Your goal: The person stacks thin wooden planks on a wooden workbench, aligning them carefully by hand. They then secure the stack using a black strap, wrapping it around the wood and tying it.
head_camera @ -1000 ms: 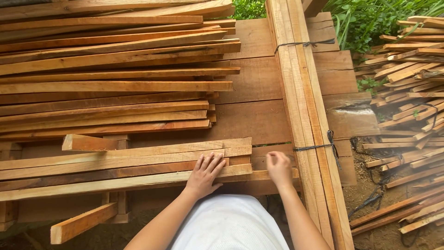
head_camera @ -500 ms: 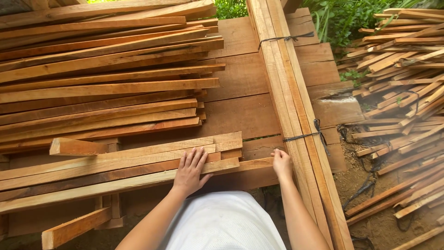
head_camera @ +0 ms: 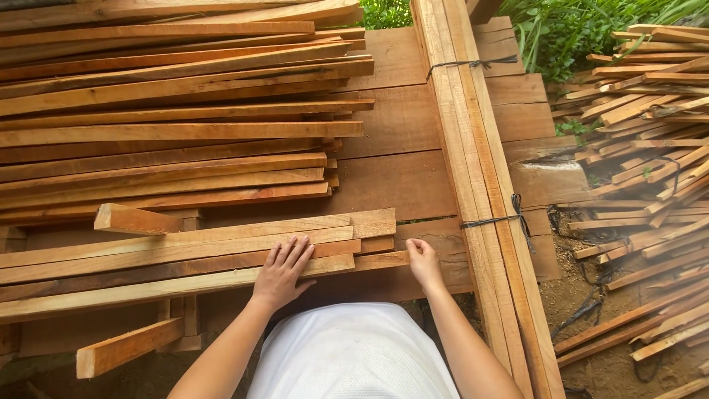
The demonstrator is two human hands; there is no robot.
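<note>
A broad plank platform (head_camera: 413, 177) carries a big stack of long wooden slats (head_camera: 170, 111) across its far left, and a tied bundle of boards (head_camera: 480, 185) runs down its right side, bound with dark cord (head_camera: 495, 219). Nearer the person lies a smaller pile of slats (head_camera: 185, 251). The left hand (head_camera: 282, 272) rests flat on this pile, fingers spread. The right hand (head_camera: 423, 262) grips the end of the lowest slat (head_camera: 380, 260), fingers curled over it.
</note>
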